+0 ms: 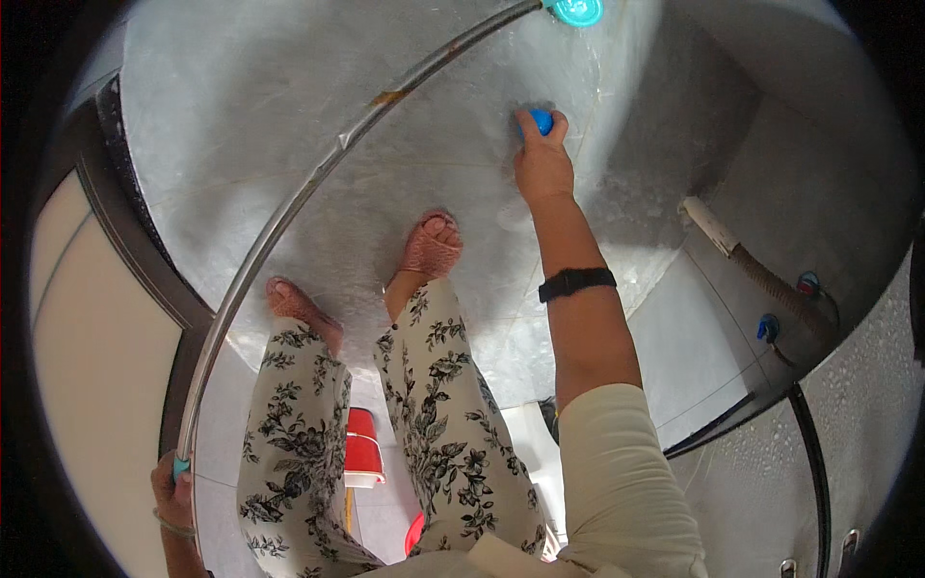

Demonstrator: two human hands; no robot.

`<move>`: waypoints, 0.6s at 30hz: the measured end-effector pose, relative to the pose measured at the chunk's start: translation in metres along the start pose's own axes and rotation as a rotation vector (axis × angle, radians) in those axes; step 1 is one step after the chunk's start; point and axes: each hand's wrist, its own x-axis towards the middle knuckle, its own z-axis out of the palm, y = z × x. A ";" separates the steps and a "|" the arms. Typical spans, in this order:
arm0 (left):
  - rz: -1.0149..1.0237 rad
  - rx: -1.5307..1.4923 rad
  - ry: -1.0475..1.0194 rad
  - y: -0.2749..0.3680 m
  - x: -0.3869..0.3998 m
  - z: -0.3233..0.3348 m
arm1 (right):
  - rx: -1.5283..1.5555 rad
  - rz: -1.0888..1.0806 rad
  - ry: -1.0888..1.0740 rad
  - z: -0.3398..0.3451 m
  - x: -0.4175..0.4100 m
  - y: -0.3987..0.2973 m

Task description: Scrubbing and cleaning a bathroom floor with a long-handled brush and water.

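Note:
My right hand (543, 170) reaches forward and down to the wet grey tile floor (325, 209). Its fingers are closed around a small blue object (540, 123), perhaps a scrubbing brush, pressed against the tiles; its underside is hidden. At the lower left, my left hand (172, 488) grips the teal end of a long metal pole (289, 213), which has rust spots and a dent. The pole slants away across the floor to a round teal fitting (578, 10) at the top edge, cut off by the frame.
My feet, in pink slippers (432, 249), stand on the wet tiles. A corrugated drain hose (773, 274) enters a white pipe (712, 225) at right, near blue-handled valves (767, 329). Behind my legs are a red bucket (363, 451) and a dark-framed door (108, 289) stands left.

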 end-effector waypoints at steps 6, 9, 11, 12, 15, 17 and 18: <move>0.140 0.134 -0.001 0.051 -0.016 -0.001 | 0.597 0.316 0.204 -0.014 -0.010 0.005; 0.208 0.125 -0.022 0.083 -0.040 -0.003 | 1.565 0.483 0.218 -0.069 -0.049 -0.027; 0.163 0.261 -0.032 0.125 -0.052 -0.004 | 1.466 0.388 0.388 -0.088 -0.068 -0.026; 0.251 0.189 -0.003 0.147 -0.060 -0.001 | 1.362 0.344 0.464 -0.100 -0.077 -0.024; 0.258 0.248 0.030 0.191 -0.109 -0.015 | 1.619 0.372 0.549 -0.247 -0.132 -0.089; 0.330 0.372 0.072 0.209 -0.141 -0.015 | 1.710 0.328 0.589 -0.292 -0.159 -0.099; 0.261 0.359 0.088 0.202 -0.150 -0.011 | 1.544 0.255 0.643 -0.290 -0.173 -0.098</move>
